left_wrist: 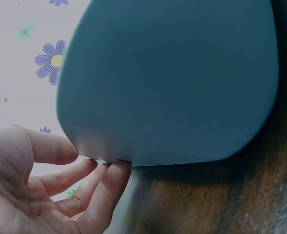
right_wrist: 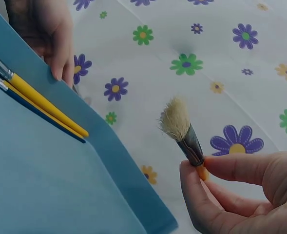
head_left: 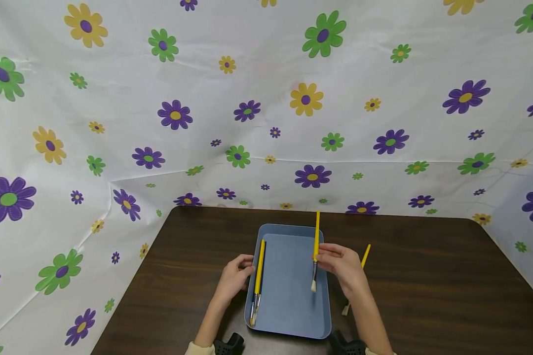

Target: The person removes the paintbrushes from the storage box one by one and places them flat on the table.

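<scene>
My right hand (head_left: 344,268) pinches a yellow-handled paintbrush (head_left: 317,236) between thumb and fingers, bristles pointing down, above the right side of a blue-grey tray (head_left: 293,305). Its pale, splayed bristles (right_wrist: 176,119) and dark ferrule show close up in the right wrist view. My left hand (head_left: 234,278) holds the tray's left edge, thumb and fingertips against it; the left wrist view shows this hand (left_wrist: 80,190) at the tray's outer surface (left_wrist: 172,87). Along the tray's left wall lie paintbrushes with yellow (head_left: 259,266) and dark handles (right_wrist: 38,113), side by side.
Another yellow-handled paintbrush (head_left: 366,254) lies on the dark wooden table (head_left: 439,286), right of the tray and partly hidden behind my right hand and forearm. A white cloth with printed flowers (head_left: 266,88) hangs behind the table and along its sides.
</scene>
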The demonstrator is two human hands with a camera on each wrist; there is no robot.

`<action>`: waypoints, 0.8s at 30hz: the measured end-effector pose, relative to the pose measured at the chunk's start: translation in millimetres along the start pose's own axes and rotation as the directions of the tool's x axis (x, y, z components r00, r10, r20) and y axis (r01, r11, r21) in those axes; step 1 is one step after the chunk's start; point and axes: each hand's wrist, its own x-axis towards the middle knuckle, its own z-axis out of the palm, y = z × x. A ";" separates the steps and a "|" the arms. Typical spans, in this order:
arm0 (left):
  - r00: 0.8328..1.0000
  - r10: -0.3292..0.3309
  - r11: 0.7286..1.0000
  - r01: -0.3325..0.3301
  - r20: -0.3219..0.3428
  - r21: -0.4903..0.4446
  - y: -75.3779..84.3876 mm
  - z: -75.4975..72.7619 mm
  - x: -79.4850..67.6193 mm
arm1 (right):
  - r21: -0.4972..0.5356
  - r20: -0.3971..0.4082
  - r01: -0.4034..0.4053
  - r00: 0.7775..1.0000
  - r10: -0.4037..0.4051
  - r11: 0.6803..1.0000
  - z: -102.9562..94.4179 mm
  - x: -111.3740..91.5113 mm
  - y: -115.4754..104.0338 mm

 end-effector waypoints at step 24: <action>1.000 0.009 1.000 -0.009 -0.007 -0.010 3.1 3.5 -0.7 | 0.000 -0.030 -0.056 0.998 0.056 0.998 -61.9 -0.4 4.1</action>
